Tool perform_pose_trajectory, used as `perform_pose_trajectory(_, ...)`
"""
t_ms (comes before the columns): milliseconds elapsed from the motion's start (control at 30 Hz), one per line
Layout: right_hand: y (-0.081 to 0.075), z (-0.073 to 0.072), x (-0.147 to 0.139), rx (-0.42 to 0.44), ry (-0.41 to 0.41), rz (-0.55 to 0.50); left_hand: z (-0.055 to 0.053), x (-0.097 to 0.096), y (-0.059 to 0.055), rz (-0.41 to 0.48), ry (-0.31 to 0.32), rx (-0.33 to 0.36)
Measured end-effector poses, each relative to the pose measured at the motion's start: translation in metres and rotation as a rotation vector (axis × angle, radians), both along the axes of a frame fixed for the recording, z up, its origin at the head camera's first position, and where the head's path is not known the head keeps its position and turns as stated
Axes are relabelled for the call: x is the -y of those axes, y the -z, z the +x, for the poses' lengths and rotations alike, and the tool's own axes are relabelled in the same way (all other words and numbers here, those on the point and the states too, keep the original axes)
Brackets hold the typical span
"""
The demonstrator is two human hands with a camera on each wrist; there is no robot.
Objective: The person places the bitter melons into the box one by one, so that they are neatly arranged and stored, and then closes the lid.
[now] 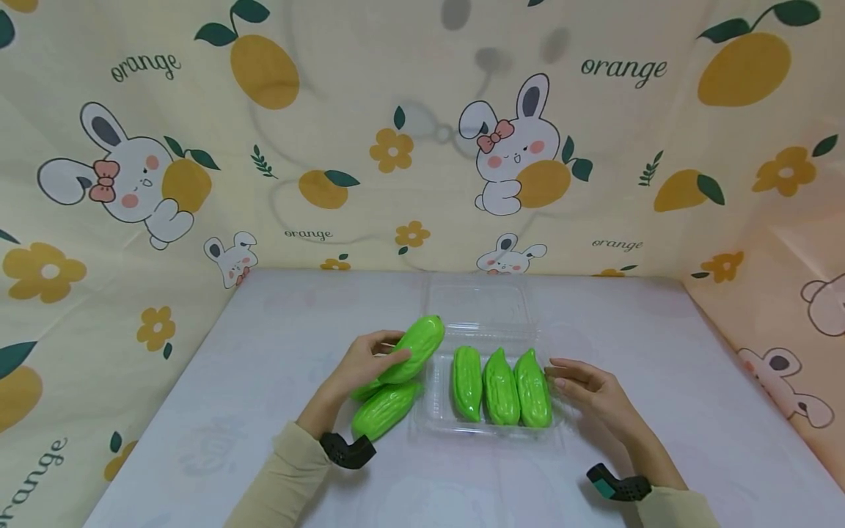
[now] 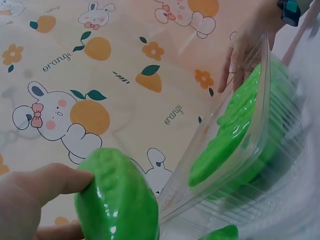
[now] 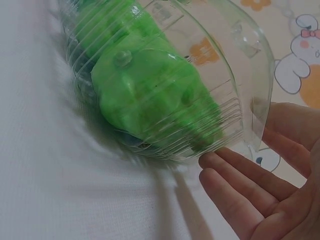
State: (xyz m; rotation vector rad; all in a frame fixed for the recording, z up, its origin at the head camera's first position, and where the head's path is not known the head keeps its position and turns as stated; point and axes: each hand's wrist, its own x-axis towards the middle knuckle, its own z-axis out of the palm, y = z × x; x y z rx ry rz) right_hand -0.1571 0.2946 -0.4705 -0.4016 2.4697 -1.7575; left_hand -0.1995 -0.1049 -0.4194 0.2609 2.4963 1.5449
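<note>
My left hand (image 1: 370, 363) grips a bright green plastic-looking bitter melon (image 1: 422, 345), thumb across its near side; the left wrist view shows the same bitter melon (image 2: 117, 195) up close. Below it, another bitter melon (image 1: 386, 411) lies on the table, and one more (image 1: 366, 390) is mostly hidden by the hand. Three bitter melons (image 1: 502, 389) lie side by side in a clear plastic clamshell box (image 1: 436, 411). At the box's right side is my right hand (image 1: 590, 389); its extended fingers (image 3: 240, 175) touch the clear wall in the right wrist view.
The box's clear lid (image 1: 478, 301) lies folded back, away from me. A white table (image 1: 264, 425) carries everything. Behind and at both sides hangs a cloth (image 1: 409, 73) printed with rabbits and oranges. Black bands (image 1: 346, 451) sit on both wrists.
</note>
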Motion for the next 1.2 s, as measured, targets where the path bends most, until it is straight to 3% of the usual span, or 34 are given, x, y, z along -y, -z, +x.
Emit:
perform_pose_trajectory(200,0.0,0.0,-0.001,-0.013,-0.018,-0.017,0.003,-0.005,-0.001,0.015,-0.018,0.018)
perform_pose_trajectory(467,0.001,-0.001,-0.001,-0.023,-0.034,-0.033,0.007,-0.01,0.0,0.071,0.009,0.063)
perform_pose_trajectory(933,0.0,0.0,0.0,-0.007,-0.024,-0.021,0.013,-0.025,0.005,0.134,-0.029,0.135)
perform_pose_trajectory(1200,-0.001,0.0,0.001,-0.012,-0.012,-0.019,0.017,-0.031,0.005,0.064,-0.011,0.106)
